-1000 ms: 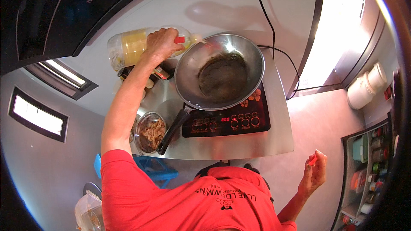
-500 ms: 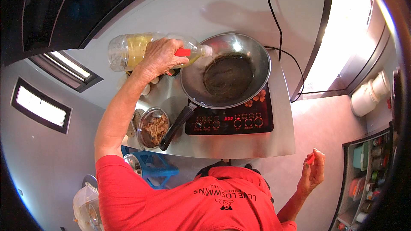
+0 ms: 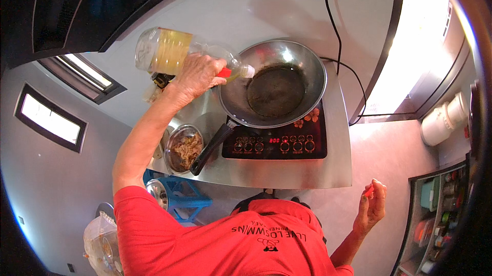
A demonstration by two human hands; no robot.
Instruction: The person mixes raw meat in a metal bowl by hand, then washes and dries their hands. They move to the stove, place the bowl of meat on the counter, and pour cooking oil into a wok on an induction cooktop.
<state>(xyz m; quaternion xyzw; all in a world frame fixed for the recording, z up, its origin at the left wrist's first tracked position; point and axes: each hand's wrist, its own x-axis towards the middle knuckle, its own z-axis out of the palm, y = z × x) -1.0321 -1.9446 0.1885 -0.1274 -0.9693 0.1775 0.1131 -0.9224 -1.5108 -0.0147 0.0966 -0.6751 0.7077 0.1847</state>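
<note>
My left hand (image 3: 197,76) is wrapped round a clear plastic oil bottle (image 3: 173,51) with yellow oil inside. The bottle lies tipped on its side, its white neck over the left rim of a steel wok (image 3: 303,61). A shallow dark pool of liquid covers the wok's bottom. The wok stands on a black induction cooker (image 3: 246,153) with a lit red display, its black handle (image 3: 214,145) pointing toward me at the left. Away from the counter, at the lower right, my right hand (image 3: 372,209) pinches a small red cap (image 3: 369,191).
A glass bowl (image 3: 171,161) of brownish shredded food sits beside the wok handle on the steel counter (image 3: 287,176). A black power cord (image 3: 335,30) runs down the wall behind. A blue stool (image 3: 189,200) stands below the counter's left; shelves (image 3: 435,214) are at the right.
The bottle's base has risen, so it tips more steeply toward the wok. My right hand keeps its place with the red cap. The whole view has shifted slightly.
</note>
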